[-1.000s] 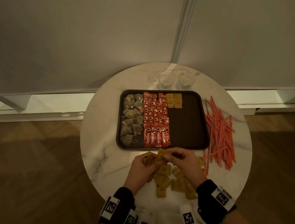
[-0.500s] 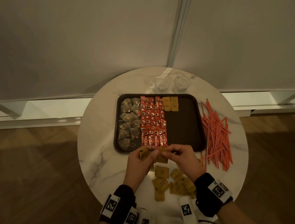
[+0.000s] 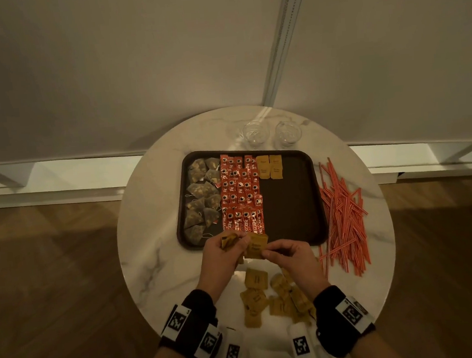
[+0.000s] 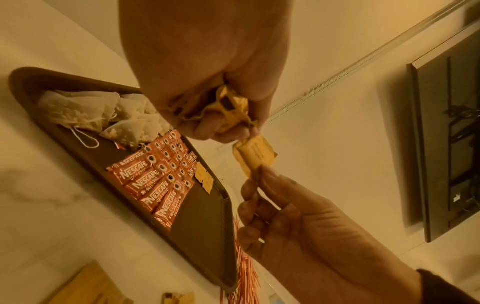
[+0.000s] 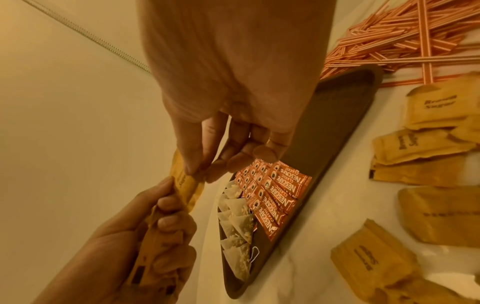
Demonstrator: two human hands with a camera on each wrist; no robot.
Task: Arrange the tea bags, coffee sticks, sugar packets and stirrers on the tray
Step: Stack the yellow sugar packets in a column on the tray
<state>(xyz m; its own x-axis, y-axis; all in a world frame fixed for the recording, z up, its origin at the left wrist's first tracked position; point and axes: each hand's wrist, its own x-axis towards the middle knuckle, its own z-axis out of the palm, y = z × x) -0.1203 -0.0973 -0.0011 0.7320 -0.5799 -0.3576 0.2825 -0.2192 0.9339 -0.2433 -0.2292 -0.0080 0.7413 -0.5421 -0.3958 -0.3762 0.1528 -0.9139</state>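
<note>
Head view: the tray (image 3: 310,195) sits mid-counter (image 3: 149,243), and everything below is placed from it. On its left strip lie the tea bags (image 3: 201,199); beside them, the coffee sticks (image 3: 240,192) fill a column; next over, at the far edge, a few sugar packets (image 3: 269,166) are laid. The rest of the tray floor to the right is bare. Off the tray's right rim the stirrers (image 3: 343,215) lie in a loose heap on the counter, and below its near rim more loose packets (image 3: 256,278) wait. Two glasses (image 3: 255,134) stand beyond the far rim. At the near rim, the left hand (image 3: 222,261) and right hand (image 3: 291,255) meet over a packet.

Left wrist view: the left hand's grip is curled round a crumpled bunch of packets (image 4: 228,107), with the right hand's fingertips (image 4: 270,174) pinching one single packet (image 4: 255,156) just below it.

Right wrist view: the right hand's grip pinches that packet's top edge, over the tray's near-left corner.

Judged so, tea and coffee look finished; most sugar and all the stirrers remain.
</note>
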